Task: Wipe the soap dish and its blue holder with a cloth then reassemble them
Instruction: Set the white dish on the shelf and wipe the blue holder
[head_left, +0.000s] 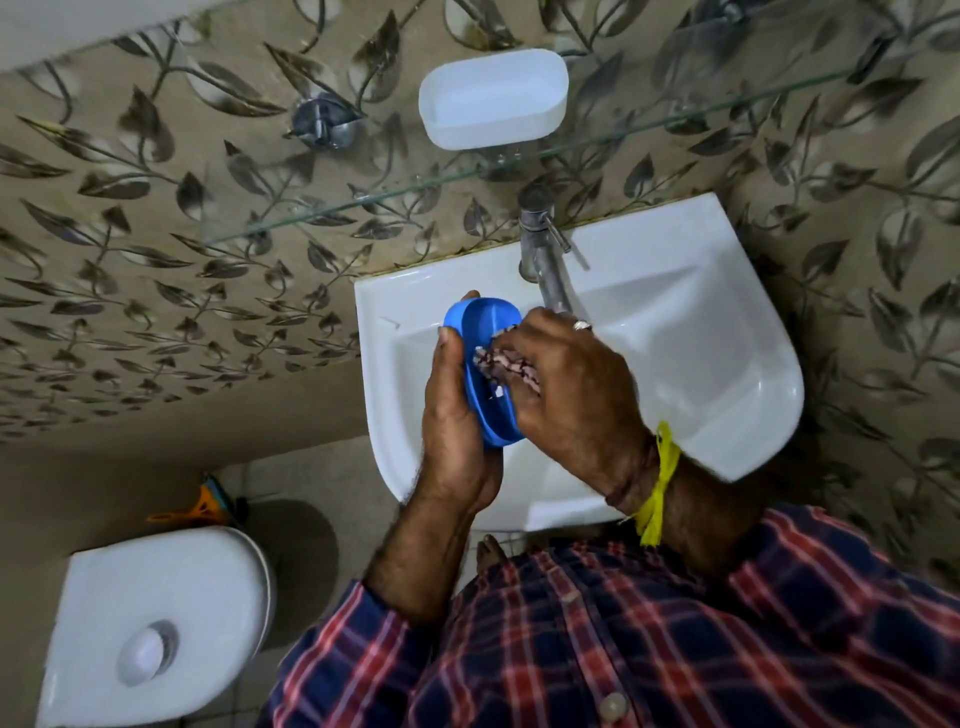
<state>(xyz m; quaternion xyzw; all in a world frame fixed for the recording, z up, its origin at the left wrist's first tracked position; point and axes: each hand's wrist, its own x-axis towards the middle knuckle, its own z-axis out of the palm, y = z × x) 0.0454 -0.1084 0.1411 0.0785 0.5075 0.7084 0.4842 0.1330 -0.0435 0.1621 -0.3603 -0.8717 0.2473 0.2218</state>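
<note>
Seen from above, over a white sink (675, 332) fixed to a leaf-patterned tiled wall (156, 291). We see the left hand (457, 415) clamped around the blue holder (480, 332), thumb along its near edge and fingertips showing past its far rim; the holder is tilted on its side above the left part of the basin, its hollow facing the right hand (571, 389). The right hand is closed on a patterned cloth (501, 366) — dark red and white — and presses it into the holder's hollow; only a small bunch of cloth shows between the fingers and the blue plastic. A ring (582, 326) sits on one finger of the right hand, and a yellow thread (660, 488) is tied around that wrist. The white soap dish (493, 98) rests apart from the holder, upright on the glass shelf (363, 200) above the sink, just behind the metal tap (543, 249). At lower left stands a white toilet cistern (156, 623) with a round button — beside it an orange and teal object on the floor, too small for us to identify. The person's sleeves are a red and blue checked shirt (675, 649).
</note>
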